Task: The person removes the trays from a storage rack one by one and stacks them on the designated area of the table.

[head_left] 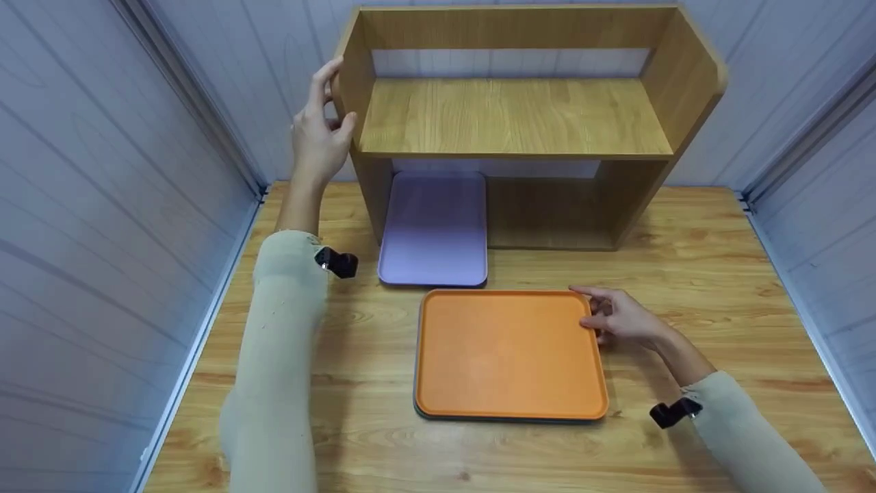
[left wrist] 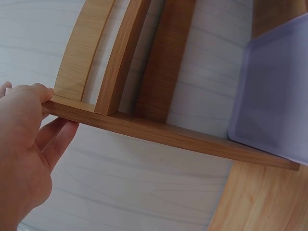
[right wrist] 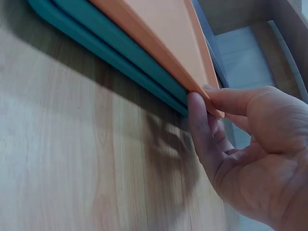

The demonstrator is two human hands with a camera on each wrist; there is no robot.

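Note:
My left hand [head_left: 337, 103] grips the left side panel of a wooden shelf unit [head_left: 513, 116], thumb on its front edge [left wrist: 168, 134] and fingers [left wrist: 57, 134] behind. A lilac tray [head_left: 432, 233] lies under the shelf, its front half sticking out; the left wrist view shows the lilac tray [left wrist: 274, 96] too. An orange tray [head_left: 510, 352] rests on a teal tray [right wrist: 96, 43] in the middle of the table. My right hand [head_left: 594, 309] pinches the orange tray's far right corner [right wrist: 192, 82] and lifts that edge slightly off the teal one.
The wooden table [head_left: 718, 274] is boxed in by pale panel walls [head_left: 102, 205] on the left, right and back. The shelf stands against the back wall. Its upper board [head_left: 513, 113] carries nothing.

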